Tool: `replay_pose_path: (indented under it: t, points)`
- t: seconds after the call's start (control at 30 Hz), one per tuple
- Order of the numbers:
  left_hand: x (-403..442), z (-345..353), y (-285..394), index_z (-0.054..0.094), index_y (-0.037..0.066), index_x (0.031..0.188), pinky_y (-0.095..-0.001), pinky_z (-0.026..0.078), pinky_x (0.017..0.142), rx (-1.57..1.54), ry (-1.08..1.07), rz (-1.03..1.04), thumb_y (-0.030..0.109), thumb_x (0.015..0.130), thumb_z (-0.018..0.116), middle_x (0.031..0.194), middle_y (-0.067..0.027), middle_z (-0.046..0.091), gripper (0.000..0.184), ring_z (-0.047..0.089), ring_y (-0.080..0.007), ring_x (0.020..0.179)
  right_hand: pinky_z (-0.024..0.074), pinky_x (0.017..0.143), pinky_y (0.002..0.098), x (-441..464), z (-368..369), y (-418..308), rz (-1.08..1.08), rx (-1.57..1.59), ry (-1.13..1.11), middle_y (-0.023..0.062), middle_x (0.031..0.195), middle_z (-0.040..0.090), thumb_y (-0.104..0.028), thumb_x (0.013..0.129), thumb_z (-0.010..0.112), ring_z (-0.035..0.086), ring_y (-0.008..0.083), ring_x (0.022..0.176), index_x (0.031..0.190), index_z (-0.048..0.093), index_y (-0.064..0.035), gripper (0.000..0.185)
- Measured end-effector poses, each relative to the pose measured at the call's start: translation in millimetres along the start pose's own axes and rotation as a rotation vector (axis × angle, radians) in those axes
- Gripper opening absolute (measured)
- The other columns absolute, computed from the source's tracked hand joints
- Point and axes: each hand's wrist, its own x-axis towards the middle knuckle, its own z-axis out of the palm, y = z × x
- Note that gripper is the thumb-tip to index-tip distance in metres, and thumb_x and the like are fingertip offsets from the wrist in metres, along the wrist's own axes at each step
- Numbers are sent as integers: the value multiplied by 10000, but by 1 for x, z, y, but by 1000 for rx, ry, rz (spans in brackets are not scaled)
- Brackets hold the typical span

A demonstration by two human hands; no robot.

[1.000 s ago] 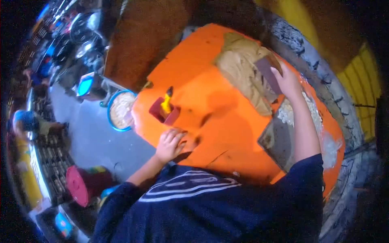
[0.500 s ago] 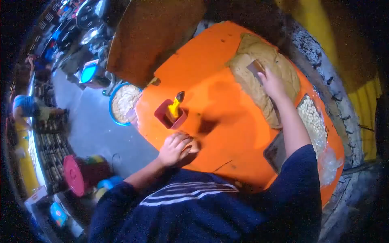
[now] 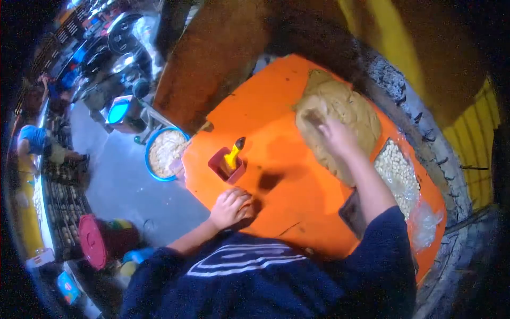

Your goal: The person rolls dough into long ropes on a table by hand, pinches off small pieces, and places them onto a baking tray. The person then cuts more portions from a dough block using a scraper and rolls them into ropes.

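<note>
My right hand (image 3: 340, 137) grips a flat brown dough scraper (image 3: 314, 115), blurred by motion, at the near left side of a large tan slab of dough (image 3: 357, 109). Near the table's front edge, my left hand (image 3: 229, 208) is closed, fingers curled round a small tan piece of dough that is mostly hidden. Just beyond it stands a small red square container (image 3: 219, 164), from which a yellow-handled tool (image 3: 232, 157) with a dark end sticks up. All of this rests on the orange tabletop (image 3: 287, 212).
Pale nuts or beans in clear plastic (image 3: 396, 173) lie along the right edge, beside a dark flat tray (image 3: 351, 213). Left of the table are a blue-rimmed basin (image 3: 150, 165) of pale food and a red lidded bucket (image 3: 94, 242). A person in blue (image 3: 34, 141) is farther left.
My right hand has drawn the scraper toward me and left across the dough. My left hand stays near the front edge, fingers still closed. The whole view has shifted slightly.
</note>
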Motion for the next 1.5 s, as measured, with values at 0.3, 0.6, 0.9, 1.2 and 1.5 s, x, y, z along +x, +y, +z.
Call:
replay_pose_path:
  t: [0.3, 0.6, 0.9, 1.2, 1.5]
  points:
    - [-1, 4, 2, 545, 100, 1047, -321, 396, 842, -19, -8, -37, 199, 751, 576, 1065, -70, 532, 313, 502, -247, 1004, 436, 620, 435, 98, 6, -6, -52, 81, 131, 174, 823, 591, -313, 867, 430, 559, 358, 695, 920, 479, -51, 272]
    - [-2, 7, 4, 544, 80, 1035, -336, 395, 830, -95, -9, -45, 191, 744, 570, 1060, -79, 531, 312, 503, -263, 988, 428, 583, 459, 78, 42, -17, -190, 22, 80, 194, 758, 577, -293, 860, 443, 552, 372, 645, 911, 444, -51, 247]
    - [-4, 10, -1, 536, 68, 1032, -340, 396, 827, -159, -10, 16, 186, 716, 579, 1050, -97, 530, 339, 504, -273, 977, 442, 643, 448, -83, -28, 7, 370, 503, 114, 248, 899, 589, -202, 846, 387, 568, 402, 759, 1305, 302, -30, 497]
    - [-7, 7, -7, 520, 61, 1058, -354, 396, 848, -135, -39, 54, 203, 714, 573, 1092, -112, 509, 376, 483, -293, 1009, 453, 743, 418, -42, 29, -13, 344, 190, 252, 267, 1017, 556, -132, 820, 361, 566, 374, 883, 1391, 150, -53, 614]
    - [-10, 14, -17, 512, 62, 1072, -361, 395, 863, -123, -11, 50, 212, 715, 569, 1115, -109, 494, 391, 466, -300, 1031, 471, 785, 376, -55, 33, -7, 301, 248, 144, 205, 1078, 544, -114, 794, 444, 574, 321, 912, 1327, 304, -32, 556]
